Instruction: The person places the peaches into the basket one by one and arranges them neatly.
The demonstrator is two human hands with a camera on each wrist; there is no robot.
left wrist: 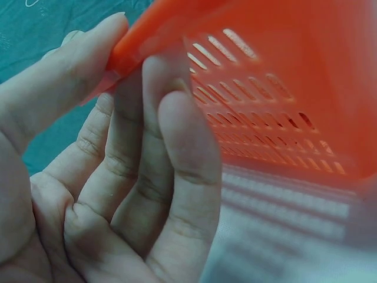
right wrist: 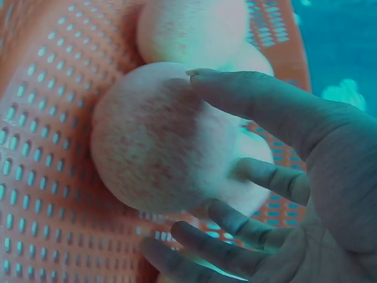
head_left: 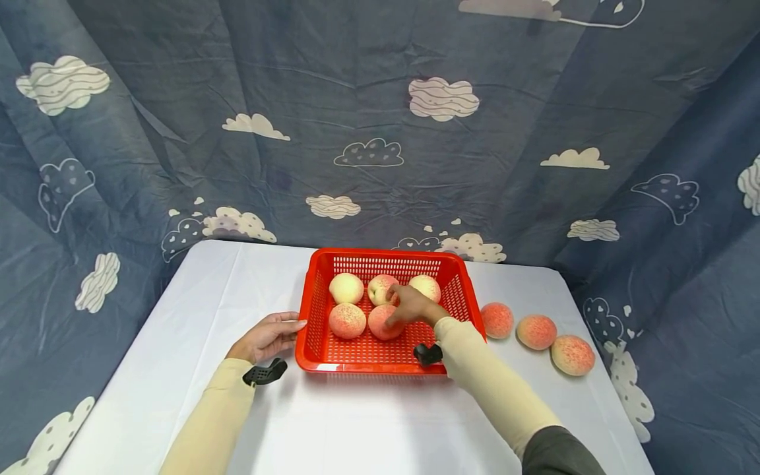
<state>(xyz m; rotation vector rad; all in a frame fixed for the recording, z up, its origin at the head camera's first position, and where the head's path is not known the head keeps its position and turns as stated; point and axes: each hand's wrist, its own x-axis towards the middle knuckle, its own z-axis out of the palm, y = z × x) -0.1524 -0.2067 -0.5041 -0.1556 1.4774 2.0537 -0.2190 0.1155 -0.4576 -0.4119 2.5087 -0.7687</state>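
A red plastic basket [head_left: 380, 367] with slotted walls stands on the table, holding several peaches in two rows. My left hand [head_left: 272, 338] pinches its left rim [left wrist: 141, 44], thumb above and fingers below, as the left wrist view shows. My right hand [head_left: 413, 307] reaches into the basket over the right-hand peach [head_left: 384, 323] of the front row. In the right wrist view, the thumb overlaps the top of that peach [right wrist: 159, 141], while the other fingers lie spread and loosely bent beside it. Left of it sits another reddish peach [head_left: 347, 320]; paler ones, such as the back-left peach [head_left: 346, 288], sit behind.
To the basket's right, three loose peaches lie in a slanting line: one close to the basket wall [head_left: 497, 320], a middle peach [head_left: 537, 332] and a nearer peach [head_left: 572, 355]. A white cloth covers the table [head_left: 356, 429]. A dark cloud-patterned curtain [head_left: 380, 185] hangs behind.
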